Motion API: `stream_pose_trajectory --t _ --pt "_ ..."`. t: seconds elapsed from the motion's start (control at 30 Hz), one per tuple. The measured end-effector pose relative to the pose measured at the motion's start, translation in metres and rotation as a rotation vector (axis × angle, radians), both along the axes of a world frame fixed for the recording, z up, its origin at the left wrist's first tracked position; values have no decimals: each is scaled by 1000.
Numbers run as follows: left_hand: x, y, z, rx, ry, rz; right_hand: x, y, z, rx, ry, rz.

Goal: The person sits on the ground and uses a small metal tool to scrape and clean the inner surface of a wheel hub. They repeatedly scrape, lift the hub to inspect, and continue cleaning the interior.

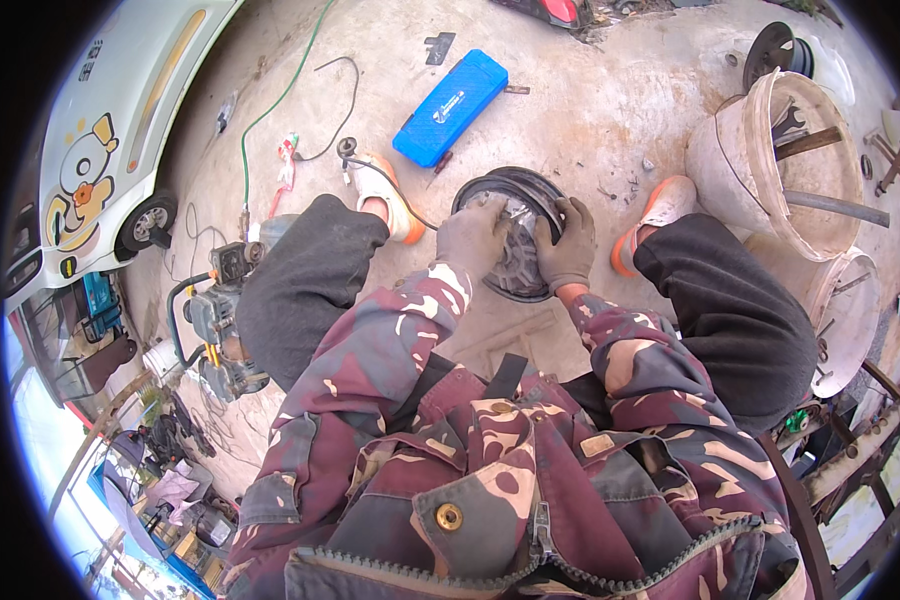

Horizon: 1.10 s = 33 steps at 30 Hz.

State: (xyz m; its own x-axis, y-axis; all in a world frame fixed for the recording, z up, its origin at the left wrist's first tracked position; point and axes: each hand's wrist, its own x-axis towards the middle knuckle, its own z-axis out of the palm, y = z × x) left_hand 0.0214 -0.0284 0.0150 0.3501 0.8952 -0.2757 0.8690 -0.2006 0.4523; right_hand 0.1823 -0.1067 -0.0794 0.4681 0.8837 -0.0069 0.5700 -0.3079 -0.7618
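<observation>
The gloved fingers of the left hand (473,238) were bent down upon the left part of a black wheel (523,262); whether something was pinched there could not be told. By the right hand (567,243) the right edge was touched, with the thumb set apart from the fingers. The wheel was placed on the ground (610,130), between the left shoe (367,178) and the right shoe (670,200). The work was judged unfinished; how much was done or left could not be seen. Farther, a blue case (451,108) was kept closed.
</observation>
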Motion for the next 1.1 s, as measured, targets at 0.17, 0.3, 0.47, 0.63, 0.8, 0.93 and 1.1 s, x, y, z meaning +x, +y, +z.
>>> stream_pose_trajectory --t 0.17,0.3,0.47,0.63,0.8,0.93,1.1 --pt "-4 -4 -3 -387 -107 275 1 -2 1 15 -27 -1" --pt "-4 -7 -7 -848 -381 566 1 -2 1 7 -31 0" --pt "-2 -4 -17 -926 -473 615 0 -1 2 -7 1 -15" --pt "-6 2 -17 -413 -81 128 0 0 0 5 -19 -12" --pt "-5 8 -9 -63 202 -267 0 0 -4 6 -21 -1" --pt "-2 11 -5 19 212 -307 0 0 -4 3 -8 2" --pt "-4 4 1 -64 173 -201 -1 -1 -1 26 -62 12"
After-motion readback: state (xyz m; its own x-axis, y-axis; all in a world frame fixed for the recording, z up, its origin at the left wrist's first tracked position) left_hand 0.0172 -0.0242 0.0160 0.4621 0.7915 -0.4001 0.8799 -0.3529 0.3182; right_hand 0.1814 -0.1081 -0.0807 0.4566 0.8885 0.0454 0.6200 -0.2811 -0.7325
